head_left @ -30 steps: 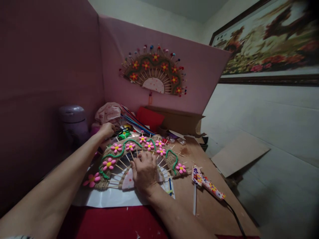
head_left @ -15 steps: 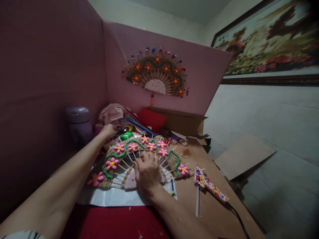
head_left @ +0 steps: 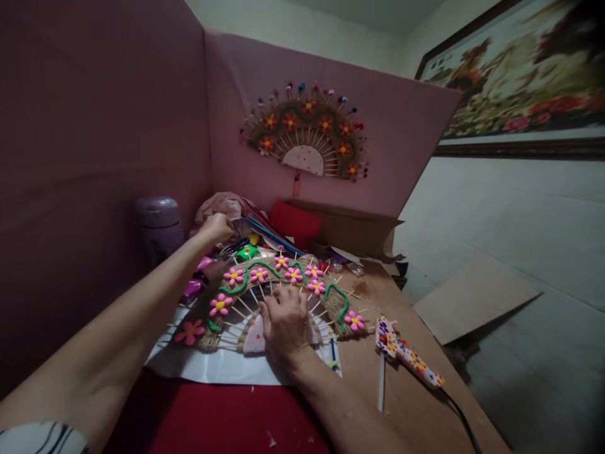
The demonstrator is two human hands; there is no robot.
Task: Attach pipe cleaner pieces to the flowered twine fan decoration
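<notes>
My left hand [head_left: 216, 229] has risen beside the pink cloth [head_left: 224, 203], its grip unreadable, apparently leaving my open right hand [head_left: 286, 323] to steady the flowered fan [head_left: 258, 275] near the front edge of the bench [head_left: 359, 366].

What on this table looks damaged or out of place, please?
A brown smudge marks the table near the pink-flowered fan, like a stain or spill. The cardboard behind has a ragged, torn-looking edge.

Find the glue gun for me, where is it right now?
The glue gun lies on the brown tabletop, to the right of the twine fan in the head view.
</notes>
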